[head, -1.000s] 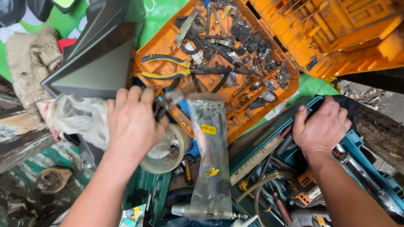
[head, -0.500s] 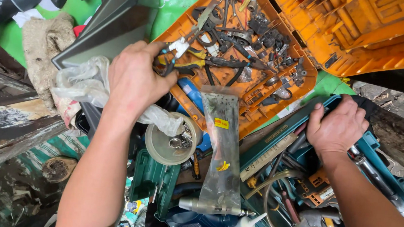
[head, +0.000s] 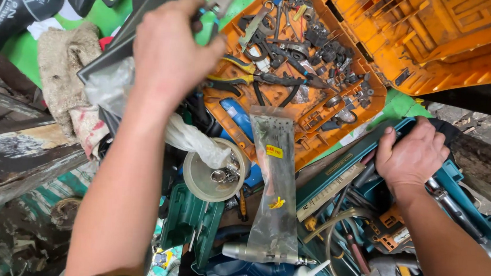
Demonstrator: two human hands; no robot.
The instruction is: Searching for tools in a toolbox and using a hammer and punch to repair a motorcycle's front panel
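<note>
Pliers (head: 220,1) sit in the left hand's (head: 173,52) closed grip over the cluttered orange case (head: 344,133); right hand (head: 411,158) clasps the teal case (head: 461,176).

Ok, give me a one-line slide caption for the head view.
Left hand lifts a metal tool over the open orange tool case while the right hand rests on the teal toolbox.

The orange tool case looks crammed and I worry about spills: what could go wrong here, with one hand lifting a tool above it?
The left hand holds a metal tool above the orange tool case; if it slips, it may scatter the loose sockets and pliers. The clear plastic bag lies across the gap between both cases and could slide off. The right hand rests on the teal case among jumbled tools, so fingers might get pinched.
</note>
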